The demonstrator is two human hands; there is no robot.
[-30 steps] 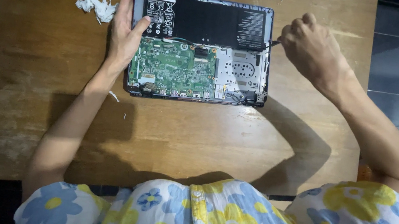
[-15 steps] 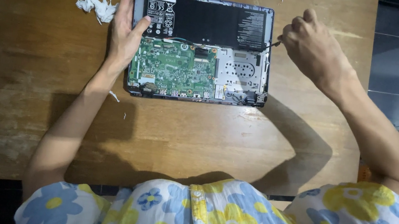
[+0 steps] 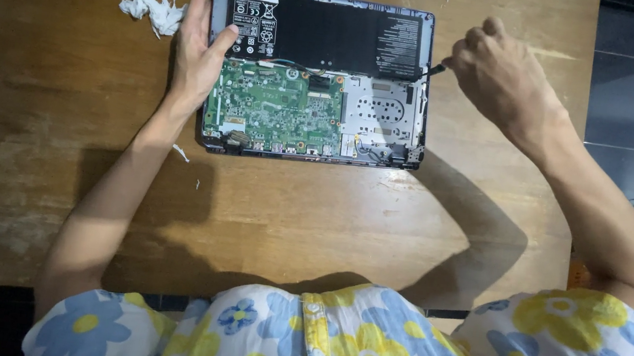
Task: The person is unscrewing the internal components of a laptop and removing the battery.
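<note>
A: What is laid out on the broad brown wooden table [image 3: 25, 164]?

B: A dark grey laptop with its bottom cover removed [image 3: 318, 76] is set near the far edge. Inside it, a long black flat battery [image 3: 327, 37] is seen along the far side, a green circuit board [image 3: 277, 107] at the near left, and a silvery perforated metal plate [image 3: 382, 117] at the near right.

A: How are the hands placed?

B: The left hand [image 3: 199, 52] is spread flat and pressed on the laptop's left edge. The right hand [image 3: 502, 76] is closed around a thin dark tool [image 3: 433, 69], its tip held at the right rim by the battery's corner.

A: What could go wrong?

B: The tip could slip and the battery or board be scratched, if too much force is applied. A crumpled white tissue [image 3: 151, 9] lies just beside the left hand, and small white scraps [image 3: 181, 154] are scattered nearby; fibres could be carried into the open case.
</note>
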